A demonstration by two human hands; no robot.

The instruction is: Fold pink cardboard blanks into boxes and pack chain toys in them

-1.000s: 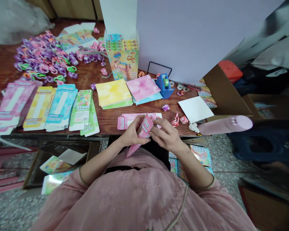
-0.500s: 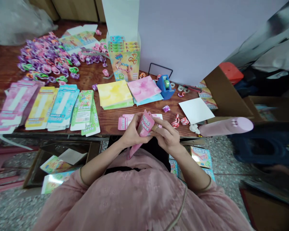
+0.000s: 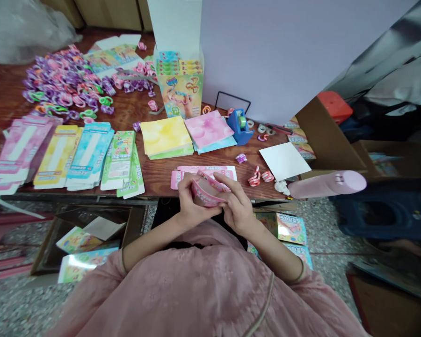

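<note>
Both hands hold a small pink printed carton in the lower middle of the frame, just above the person's lap and near the front edge of the wooden table. The left hand wraps around the carton from its side, and the right hand holds it from the other side, with the fingertips resting on the top edge. The grip of both hands is narrow and closed on the carton, which lies tilted and looks partly folded. Just behind the hands, flat pink carton blanks lie on the table. Left of them is a row of more flat blanks in pink, yellow, blue and green. At the upper left of the frame there is a big heap of colourful plastic links. In the upper middle stands a filled display box. Right of it are a stack of pink paper, a blue tape dispenser and a white sheet
</note>
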